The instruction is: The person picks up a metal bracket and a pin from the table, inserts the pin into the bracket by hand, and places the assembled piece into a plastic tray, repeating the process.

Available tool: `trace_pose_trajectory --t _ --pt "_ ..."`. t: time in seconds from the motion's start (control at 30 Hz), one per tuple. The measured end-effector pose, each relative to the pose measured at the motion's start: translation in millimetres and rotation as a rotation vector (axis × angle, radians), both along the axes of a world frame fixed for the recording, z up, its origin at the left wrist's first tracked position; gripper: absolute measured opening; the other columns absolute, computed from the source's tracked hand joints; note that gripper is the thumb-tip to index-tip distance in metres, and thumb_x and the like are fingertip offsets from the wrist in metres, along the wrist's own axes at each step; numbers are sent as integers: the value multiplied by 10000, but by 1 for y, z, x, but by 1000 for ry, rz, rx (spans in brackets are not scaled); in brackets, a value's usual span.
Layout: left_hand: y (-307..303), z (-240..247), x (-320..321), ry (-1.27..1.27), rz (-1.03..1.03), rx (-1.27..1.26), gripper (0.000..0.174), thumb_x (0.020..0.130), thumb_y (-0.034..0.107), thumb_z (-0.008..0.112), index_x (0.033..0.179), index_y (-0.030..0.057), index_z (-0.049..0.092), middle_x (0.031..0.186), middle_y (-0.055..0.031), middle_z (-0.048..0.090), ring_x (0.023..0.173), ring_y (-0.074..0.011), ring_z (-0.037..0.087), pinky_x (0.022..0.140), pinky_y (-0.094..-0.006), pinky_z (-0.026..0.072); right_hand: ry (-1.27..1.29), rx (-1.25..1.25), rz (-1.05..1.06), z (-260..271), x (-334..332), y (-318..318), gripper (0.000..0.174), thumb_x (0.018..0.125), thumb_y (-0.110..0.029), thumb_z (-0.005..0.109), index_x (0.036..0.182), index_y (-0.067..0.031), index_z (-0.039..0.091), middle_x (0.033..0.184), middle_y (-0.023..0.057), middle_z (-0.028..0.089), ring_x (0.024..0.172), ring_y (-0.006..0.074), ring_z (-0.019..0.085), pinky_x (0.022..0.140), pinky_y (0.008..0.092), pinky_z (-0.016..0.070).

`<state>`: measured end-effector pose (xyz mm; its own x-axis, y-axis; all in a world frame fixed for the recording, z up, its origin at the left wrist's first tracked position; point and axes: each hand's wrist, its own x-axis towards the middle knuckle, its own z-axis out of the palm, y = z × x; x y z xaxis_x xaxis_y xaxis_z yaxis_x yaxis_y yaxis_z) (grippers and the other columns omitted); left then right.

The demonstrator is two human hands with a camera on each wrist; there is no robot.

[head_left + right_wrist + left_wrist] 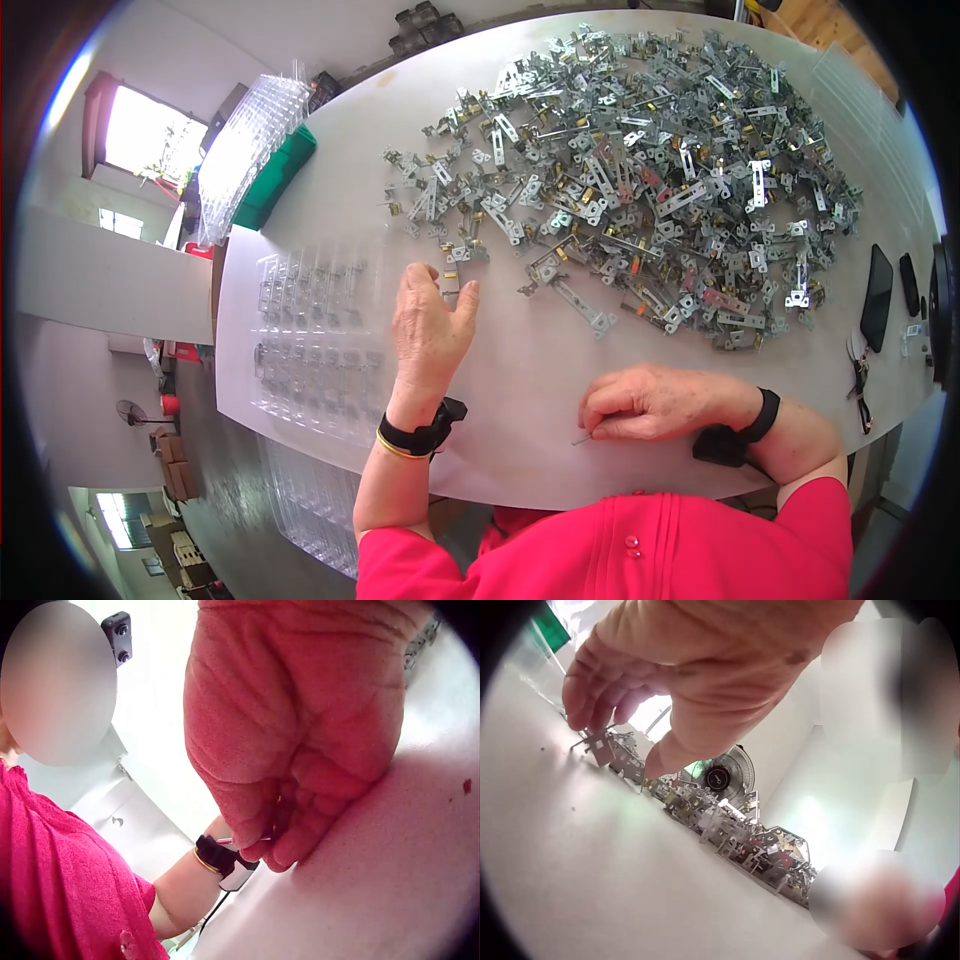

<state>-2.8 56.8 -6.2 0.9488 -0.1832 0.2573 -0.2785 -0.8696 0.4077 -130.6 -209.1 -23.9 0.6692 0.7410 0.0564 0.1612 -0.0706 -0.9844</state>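
Note:
My left hand (pixel 428 330) reaches to the near left fringe of a large pile of small metal brackets (pixel 660 190). Its fingers and thumb stand apart around one silver bracket (pixel 601 747), with the fingertips right at the bracket's upper edge in the left wrist view. My right hand (pixel 650 400) rests low on the table at the near side, fingers curled. Between its thumb and fingertips it pinches a thin metal rod (pixel 581 440), whose tip sticks out to the left; the rod (pixel 225 841) is mostly hidden by the fingers in the right wrist view.
Clear plastic trays (pixel 315 330) with moulded slots lie on the white table (pixel 520 400) at the left. Behind them a stack of clear trays (pixel 250 150) leans by a green box (pixel 275 180). A phone (pixel 876 298) and pliers-like tool (pixel 858 380) lie at the right.

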Motion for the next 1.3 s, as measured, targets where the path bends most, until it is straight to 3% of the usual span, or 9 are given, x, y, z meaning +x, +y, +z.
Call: trace_pose_trajectory --t 0.13,0.47,0.53,0.57,0.63,0.8,1.1,1.17,1.3 --pt "-4 2 5 155 19 -50 316 909 223 725 1046 -16 571 950 -180 630 791 -333 637 737 -461 513 25 -8 -2 -2 -2 0 99 984 -129 660 1010 -35 683 1022 96 675 965 251 666 847 352 535" --pt "3 3 -1 -29 -43 -114 142 903 74 645 852 -6 539 846 -178 615 740 -342 608 669 -433 494 45 -3 4 -2 -3 0 123 998 -147 647 1035 -35 686 1028 95 668 967 245 662 849 346 534" --pt "-3 18 -13 -84 -37 -203 140 956 59 619 851 -5 553 773 -89 593 689 -197 597 651 -355 503 46 -13 6 -2 -2 -1 129 1000 -152 646 1040 -36 685 1033 96 668 967 246 662 848 345 534" --pt "-5 24 -17 -85 -44 -207 140 956 59 619 851 -5 553 773 -89 593 689 -197 597 651 -355 503 49 -24 10 -1 -2 -1 135 1003 -158 645 1046 -37 683 1038 97 668 968 248 662 848 345 533" --pt "-11 31 -25 260 -212 -537 83 1025 65 586 962 13 571 857 -44 613 777 -141 619 700 -305 533 39 -29 7 3 -2 -2 140 1008 -165 641 1050 -37 681 1022 95 666 962 244 661 846 340 531" --pt "-44 36 -30 705 -562 -1005 140 1062 145 596 1119 22 561 1044 -89 648 937 -176 656 795 -333 566 145 -103 19 28 -1 -14 171 1036 -203 623 1061 -45 680 985 69 671 953 198 660 846 331 524" --pt "-76 -1 -22 976 -893 -1313 185 1072 200 592 1122 25 560 1131 -106 644 1008 -184 636 871 -365 546 19 141 -625 76 10 -56 99 1021 -115 672 1093 -46 673 1044 25 672 979 91 634 799 262 503" --pt "-77 -6 -22 995 -930 -1327 184 1072 199 591 1119 25 560 1131 -107 643 1010 -186 635 880 -365 542 28 77 -945 71 17 -60 119 1046 -126 633 1129 -45 658 1161 49 671 994 118 650 823 265 533" --pt "-75 -9 -26 1078 -935 -1315 195 1066 210 601 1111 25 558 1101 -109 648 1002 -197 633 888 -378 530 120 193 -935 72 30 -47 123 1050 -139 634 1129 -47 653 1067 -8 678 963 69 647 776 232 529"
